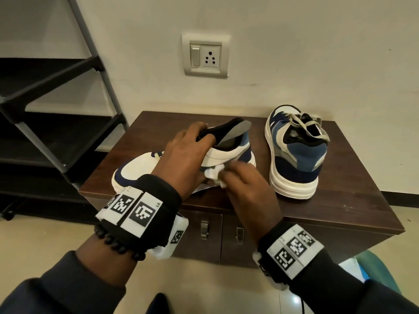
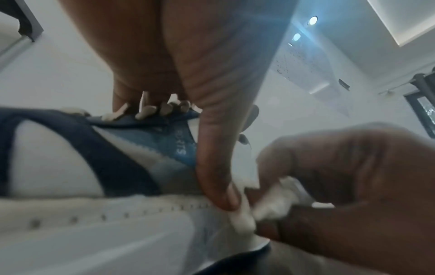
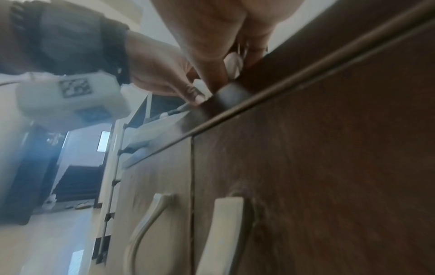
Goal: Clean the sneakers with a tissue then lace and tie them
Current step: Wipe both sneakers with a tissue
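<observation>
A white and blue sneaker (image 1: pixel 138 165) lies tilted on the dark wooden cabinet top (image 1: pixel 340 200), toe to the left. My left hand (image 1: pixel 183 152) grips it over the tongue and collar, thumb down on its near side (image 2: pixel 216 167). My right hand (image 1: pixel 244 189) pinches a crumpled white tissue (image 1: pixel 214 174) against the sneaker's side near the sole (image 2: pixel 266 204). The tissue (image 3: pixel 233 61) shows between my right fingers in the right wrist view. A second sneaker (image 1: pixel 297 152) with loose grey laces stands upright to the right, heel toward me.
The cabinet has two doors with metal handles (image 1: pixel 204 227) below its front edge (image 3: pixel 259 104). A black metal shoe rack (image 1: pixel 56 109) stands to the left. A wall socket (image 1: pixel 205 55) is on the wall behind. Tiled floor lies below.
</observation>
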Available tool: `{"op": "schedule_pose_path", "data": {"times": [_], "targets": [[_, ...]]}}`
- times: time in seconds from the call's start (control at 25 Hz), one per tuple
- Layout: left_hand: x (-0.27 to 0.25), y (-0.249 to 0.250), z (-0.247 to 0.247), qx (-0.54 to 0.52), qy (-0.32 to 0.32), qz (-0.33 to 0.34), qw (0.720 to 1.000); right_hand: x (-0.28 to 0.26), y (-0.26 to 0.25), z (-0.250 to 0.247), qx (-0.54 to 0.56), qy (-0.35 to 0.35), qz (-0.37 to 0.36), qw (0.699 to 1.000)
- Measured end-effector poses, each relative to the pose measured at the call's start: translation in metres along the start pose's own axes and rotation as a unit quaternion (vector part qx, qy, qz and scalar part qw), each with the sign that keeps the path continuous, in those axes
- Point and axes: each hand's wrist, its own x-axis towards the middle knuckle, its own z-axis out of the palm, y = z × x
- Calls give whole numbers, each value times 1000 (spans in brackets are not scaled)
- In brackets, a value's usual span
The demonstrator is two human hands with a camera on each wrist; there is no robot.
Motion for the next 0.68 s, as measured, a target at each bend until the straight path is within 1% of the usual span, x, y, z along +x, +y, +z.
{"op": "schedule_pose_path", "data": {"times": [0.04,0.08,0.12,0.24,0.28,0.4,0.44,0.48,0.6,0.64,0.68], "targets": [[1,0,-2,4,0,9,1000,-6,-1,1,-14,-17,-13,1000],[1,-1,-5,8,-3,13,1000,-8,-1,-1,-13,-16,-21,1000],[2,-1,-7,11,-10,12,1000,-5,-2,-6,-6,5,-23,1000],[2,-2,-11,17,-35,0,999,14,-2,-18,-12,102,-21,994],[2,-1,-12,19,-39,-3,999,17,-1,-15,-19,102,-23,994],[2,0,-14,25,-40,-7,999,0,-1,1,-40,7,-28,999],[3,0,-15,26,-43,-11,999,-4,0,0,-38,-9,-33,999],[4,-1,-15,25,-46,-15,999,-2,2,-4,-25,-1,-31,999],[6,-3,-14,15,-32,-11,999,21,-1,-22,11,101,-24,995],[6,-4,-14,7,-29,-9,1000,23,-2,-21,10,103,-25,994],[6,-4,-14,1,-30,-9,1000,20,-4,-17,-1,78,-25,997]]}}
